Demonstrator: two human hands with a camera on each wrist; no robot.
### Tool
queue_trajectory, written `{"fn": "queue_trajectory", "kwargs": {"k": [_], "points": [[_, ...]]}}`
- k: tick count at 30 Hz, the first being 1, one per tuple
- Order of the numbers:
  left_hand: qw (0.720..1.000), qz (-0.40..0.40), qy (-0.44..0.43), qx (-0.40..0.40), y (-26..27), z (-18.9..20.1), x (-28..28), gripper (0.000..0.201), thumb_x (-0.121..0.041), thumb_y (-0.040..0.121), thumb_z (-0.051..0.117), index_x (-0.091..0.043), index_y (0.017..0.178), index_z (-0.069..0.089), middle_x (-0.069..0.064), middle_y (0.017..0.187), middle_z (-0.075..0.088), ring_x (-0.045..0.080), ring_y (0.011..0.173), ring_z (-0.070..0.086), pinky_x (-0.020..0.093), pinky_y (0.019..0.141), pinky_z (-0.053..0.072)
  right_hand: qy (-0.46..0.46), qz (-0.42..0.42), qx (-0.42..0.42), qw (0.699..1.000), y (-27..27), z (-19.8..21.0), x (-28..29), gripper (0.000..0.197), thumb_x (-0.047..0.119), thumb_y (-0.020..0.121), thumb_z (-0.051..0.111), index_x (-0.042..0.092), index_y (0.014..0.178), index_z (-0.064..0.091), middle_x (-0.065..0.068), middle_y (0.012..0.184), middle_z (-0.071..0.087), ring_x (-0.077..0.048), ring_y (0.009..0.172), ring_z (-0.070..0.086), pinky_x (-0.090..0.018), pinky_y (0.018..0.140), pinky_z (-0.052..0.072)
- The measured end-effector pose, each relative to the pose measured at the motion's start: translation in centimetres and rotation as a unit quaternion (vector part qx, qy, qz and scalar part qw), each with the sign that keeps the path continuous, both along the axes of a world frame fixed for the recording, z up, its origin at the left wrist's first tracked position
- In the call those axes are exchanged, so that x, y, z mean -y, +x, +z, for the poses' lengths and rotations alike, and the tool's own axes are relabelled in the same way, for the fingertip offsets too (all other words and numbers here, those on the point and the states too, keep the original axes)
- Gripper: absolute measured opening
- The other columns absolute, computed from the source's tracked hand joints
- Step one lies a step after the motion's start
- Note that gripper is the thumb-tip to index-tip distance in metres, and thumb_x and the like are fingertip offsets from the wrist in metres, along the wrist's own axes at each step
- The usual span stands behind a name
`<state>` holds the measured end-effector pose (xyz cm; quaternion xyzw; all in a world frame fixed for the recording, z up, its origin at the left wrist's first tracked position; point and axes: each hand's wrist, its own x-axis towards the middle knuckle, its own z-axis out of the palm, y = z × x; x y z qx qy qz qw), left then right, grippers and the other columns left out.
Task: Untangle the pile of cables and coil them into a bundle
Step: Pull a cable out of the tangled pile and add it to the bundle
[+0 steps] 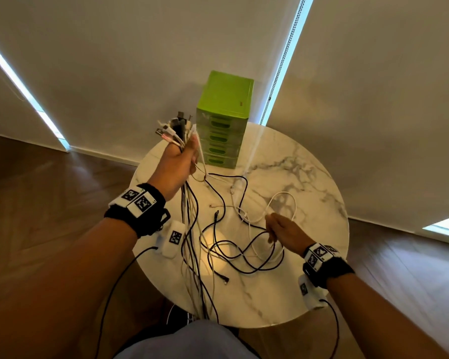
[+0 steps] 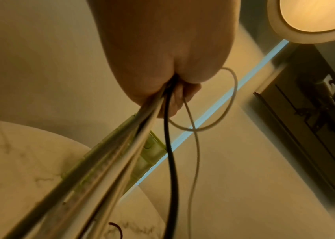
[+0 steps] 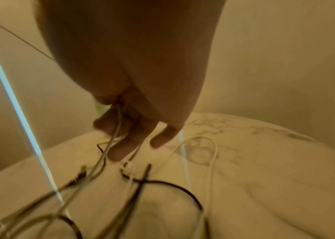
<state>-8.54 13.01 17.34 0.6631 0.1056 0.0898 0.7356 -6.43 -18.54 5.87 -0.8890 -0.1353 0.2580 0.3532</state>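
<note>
My left hand (image 1: 176, 161) is raised above the table's left side and grips a bunch of cables (image 1: 189, 229) just below their plugs (image 1: 175, 128), which stick up out of the fist. The black and white strands hang down from that hand (image 2: 162, 90) to the table and over its near edge. My right hand (image 1: 283, 231) is low over the table's right half and pinches a thin white cable (image 3: 117, 124) between its fingers (image 3: 127, 142). Loose black loops (image 1: 244, 250) and a white loop (image 1: 283, 206) lie tangled on the marble.
The round white marble table (image 1: 309, 177) carries a green mini drawer unit (image 1: 224, 120) at its far side. Pale blinds (image 1: 373, 73) hang behind it. Dark wood floor (image 1: 49, 177) surrounds the table. My lap (image 1: 187, 340) is at the near edge.
</note>
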Motion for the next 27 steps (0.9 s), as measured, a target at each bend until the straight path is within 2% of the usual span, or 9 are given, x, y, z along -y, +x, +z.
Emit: {"fn": "queue_trajectory", "kwargs": {"k": [3, 6, 8, 12, 15, 18, 20, 24, 27], "points": [[0.997, -0.053, 0.049, -0.027, -0.7, -0.7, 1.5, 0.022, -0.038, 0.103, 0.054, -0.025, 0.087, 0.058, -0.006, 0.064, 0.039, 0.012, 0.058, 0.034, 0.029, 0.056, 0.029, 0.041, -0.066, 0.077, 0.994, 1.2, 3.0, -2.3, 0.045, 0.044, 0.107, 0.041, 0.012, 0.082, 0.06, -0.001, 0.061, 0.064, -0.016, 0.064, 0.068, -0.031, 0.068, 0.044], [0.989, -0.102, 0.099, -0.044, -1.1, -2.0, 3.6, 0.013, -0.038, 0.103, 0.056, -0.03, 0.093, 0.062, -0.006, 0.062, 0.038, 0.013, 0.056, 0.036, 0.029, 0.053, 0.033, 0.08, -0.042, 0.11, 0.99, 1.4, 6.2, -5.4, 0.043, 0.043, 0.107, 0.04, 0.014, 0.083, 0.061, -0.008, 0.062, 0.068, -0.004, 0.054, 0.057, -0.017, 0.06, 0.041], [0.988, -0.11, 0.096, -0.059, -1.3, -2.6, 4.8, 0.017, -0.043, 0.101, 0.056, -0.032, 0.09, 0.063, -0.007, 0.06, 0.039, 0.014, 0.055, 0.036, 0.03, 0.053, 0.033, 0.095, -0.006, 0.128, 0.987, 1.0, 7.9, -7.0, 0.042, 0.042, 0.108, 0.039, 0.013, 0.085, 0.06, -0.003, 0.062, 0.065, -0.001, 0.053, 0.055, -0.012, 0.057, 0.039], [0.989, -0.097, 0.017, -0.107, -1.1, -2.8, 5.9, 0.031, -0.049, 0.098, 0.058, -0.023, 0.082, 0.066, -0.006, 0.059, 0.043, 0.012, 0.052, 0.034, 0.027, 0.05, 0.029, 0.104, 0.106, 0.163, 0.975, 0.0, 9.1, -8.9, 0.026, 0.036, 0.109, 0.039, 0.026, 0.095, 0.058, 0.013, 0.079, 0.062, 0.005, 0.069, 0.058, -0.012, 0.067, 0.042], [0.988, -0.118, -0.017, -0.098, -1.2, -2.5, 5.9, 0.026, -0.038, 0.099, 0.062, -0.025, 0.079, 0.072, 0.003, 0.066, 0.045, 0.013, 0.054, 0.037, 0.024, 0.048, 0.03, 0.113, 0.152, 0.163, 0.968, -0.5, 9.3, -9.1, 0.026, 0.036, 0.108, 0.041, 0.023, 0.112, 0.063, 0.008, 0.099, 0.07, 0.0, 0.086, 0.063, -0.015, 0.078, 0.047], [0.993, -0.083, -0.012, -0.087, -1.3, -1.9, 5.5, 0.022, -0.03, 0.102, 0.059, -0.015, 0.088, 0.067, -0.004, 0.061, 0.043, 0.009, 0.053, 0.038, 0.022, 0.049, 0.031, 0.1, 0.152, 0.109, 0.977, -0.6, 9.1, -8.2, 0.035, 0.042, 0.108, 0.04, 0.023, 0.091, 0.063, 0.009, 0.079, 0.065, -0.005, 0.068, 0.06, -0.023, 0.071, 0.049], [0.996, -0.046, -0.022, -0.072, -1.0, -1.4, 4.6, 0.019, -0.032, 0.102, 0.058, -0.018, 0.09, 0.064, -0.009, 0.06, 0.041, 0.006, 0.052, 0.037, 0.02, 0.05, 0.032, 0.07, 0.148, 0.052, 0.985, -0.5, 7.7, -6.6, 0.044, 0.049, 0.106, 0.038, 0.02, 0.084, 0.062, -0.003, 0.075, 0.065, -0.012, 0.066, 0.06, -0.035, 0.075, 0.052], [0.998, 0.023, -0.035, -0.041, -0.3, -0.6, 2.2, 0.015, -0.033, 0.102, 0.057, -0.025, 0.091, 0.063, -0.014, 0.061, 0.047, 0.003, 0.053, 0.04, 0.019, 0.051, 0.036, -0.001, 0.123, 0.015, 0.992, -0.1, 3.9, -2.3, 0.047, 0.05, 0.106, 0.035, 0.019, 0.082, 0.061, -0.004, 0.071, 0.063, -0.025, 0.073, 0.065, -0.042, 0.085, 0.052], [0.998, 0.031, -0.051, -0.02, -0.1, -0.4, 1.9, 0.016, -0.032, 0.103, 0.057, -0.024, 0.089, 0.059, -0.012, 0.06, 0.041, 0.005, 0.053, 0.035, 0.02, 0.051, 0.034, 0.022, 0.037, 0.028, 0.999, 0.3, 3.7, -0.8, 0.036, 0.041, 0.108, 0.037, 0.018, 0.093, 0.061, -0.007, 0.07, 0.069, -0.025, 0.071, 0.069, -0.047, 0.084, 0.056]]}}
